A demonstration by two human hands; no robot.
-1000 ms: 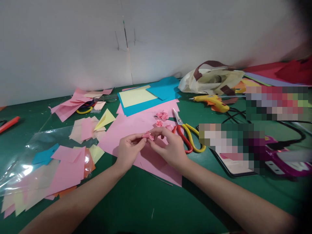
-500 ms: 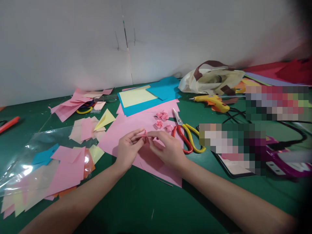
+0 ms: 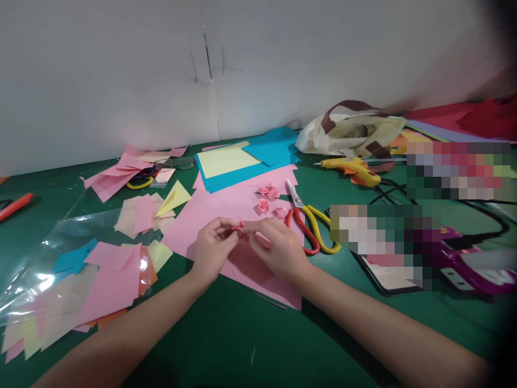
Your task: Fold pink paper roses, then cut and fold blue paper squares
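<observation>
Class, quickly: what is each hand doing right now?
Left hand: closed, pinching the small pink paper piece in its fingertips.
Right hand: fingers bent in at the same piece, touching it.

- Small pink folded paper [image 3: 240, 226] between the fingertips: turned since a second ago, a narrow tip now pointing up.
- Right hand [image 3: 280, 249]: fingers, arched earlier, now lie flatter, stretched toward the left hand [image 3: 212, 249].
- Pink paper flower [image 3: 279, 212] beside the scissors [image 3: 310, 223]: less hidden by the right hand.
</observation>
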